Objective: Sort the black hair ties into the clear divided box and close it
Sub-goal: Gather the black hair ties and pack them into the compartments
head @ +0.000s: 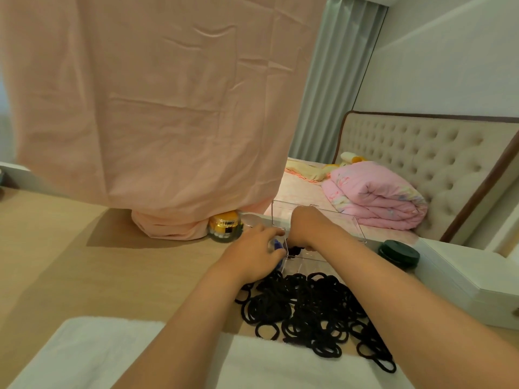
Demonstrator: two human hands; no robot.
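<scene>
A big heap of black hair ties [311, 310] lies on the wooden table in front of me. Behind it stands the clear divided box [317, 262] with its clear lid [342, 220] raised. My right hand [306, 226] reaches down into the box, fingers bent over a small bunch of black ties [295, 250] in a rear compartment. My left hand [255, 254] rests against the box's left side, fingers curled on its wall beside something blue [276, 245]. The fingertips of both hands are partly hidden.
A pink cloth [157, 108] hangs over the table's back. A gold-lidded jar [226, 226] stands left of the box, a dark green round lid [398, 252] to its right. A white towel [92, 355] lies at the near edge. A white ledge and a bed lie to the right.
</scene>
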